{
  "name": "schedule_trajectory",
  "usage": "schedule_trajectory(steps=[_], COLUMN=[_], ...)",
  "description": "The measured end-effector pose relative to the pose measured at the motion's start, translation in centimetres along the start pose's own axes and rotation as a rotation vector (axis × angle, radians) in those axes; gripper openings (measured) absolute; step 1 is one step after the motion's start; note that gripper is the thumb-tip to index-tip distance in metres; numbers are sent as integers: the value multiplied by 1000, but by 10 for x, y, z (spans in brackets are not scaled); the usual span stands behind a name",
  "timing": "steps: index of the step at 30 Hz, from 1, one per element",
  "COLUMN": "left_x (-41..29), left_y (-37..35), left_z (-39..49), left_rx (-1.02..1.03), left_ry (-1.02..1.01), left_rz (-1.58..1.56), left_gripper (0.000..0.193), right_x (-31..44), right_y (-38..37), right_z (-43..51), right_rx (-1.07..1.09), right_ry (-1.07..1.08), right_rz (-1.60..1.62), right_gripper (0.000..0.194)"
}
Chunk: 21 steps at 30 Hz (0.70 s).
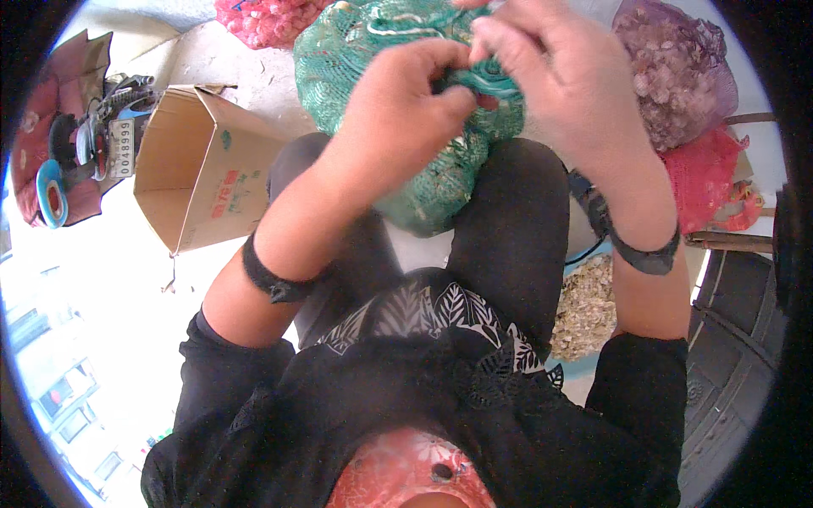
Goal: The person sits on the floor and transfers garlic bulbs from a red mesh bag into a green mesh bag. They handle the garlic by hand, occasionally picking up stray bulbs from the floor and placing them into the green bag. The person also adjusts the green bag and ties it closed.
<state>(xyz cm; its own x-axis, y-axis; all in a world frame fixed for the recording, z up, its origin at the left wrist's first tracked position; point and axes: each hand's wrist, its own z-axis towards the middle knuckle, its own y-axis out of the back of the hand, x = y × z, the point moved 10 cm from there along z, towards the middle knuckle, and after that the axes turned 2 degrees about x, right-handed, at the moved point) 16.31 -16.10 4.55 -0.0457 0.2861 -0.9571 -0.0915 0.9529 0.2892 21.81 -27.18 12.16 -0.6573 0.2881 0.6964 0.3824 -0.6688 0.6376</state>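
Note:
A full green mesh sack (330, 76) stands upright before my knees, its netting bulging between my legs. My left hand (413, 95) has its fingers curled on a gathered, twisted part of the green netting near the sack's top. My right hand (546, 57) is close beside it at the same bunch, thumb and fingers pinched together and blurred. A pale cord (406, 30) lies over the top of the sack. What the right fingertips pinch is partly hidden, but green netting runs up to them.
An open cardboard box (235, 165) stands at left, near a parked motorcycle (95, 140). A pink mesh sack (270, 22) is at the top; a purple mesh sack of garlic bulbs (673, 82) and a red mesh bag (702, 181) are at right. Dry peelings (584, 311) lie by my right leg.

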Motion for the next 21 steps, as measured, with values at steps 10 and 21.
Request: schedule_trajectory(steps=[10, 21], left_x=[40, 92], left_y=[24, 55], left_z=[2, 30], left_rx=[-137, -148], left_ry=[184, 298], left_rz=[-319, -177], left_gripper=[23, 19], right_x=[-230, -303], right_y=[-9, -248], right_z=[-219, -475], right_rx=[252, 661], right_ry=[-503, -512], right_rz=[-286, -280], right_gripper=[21, 60])
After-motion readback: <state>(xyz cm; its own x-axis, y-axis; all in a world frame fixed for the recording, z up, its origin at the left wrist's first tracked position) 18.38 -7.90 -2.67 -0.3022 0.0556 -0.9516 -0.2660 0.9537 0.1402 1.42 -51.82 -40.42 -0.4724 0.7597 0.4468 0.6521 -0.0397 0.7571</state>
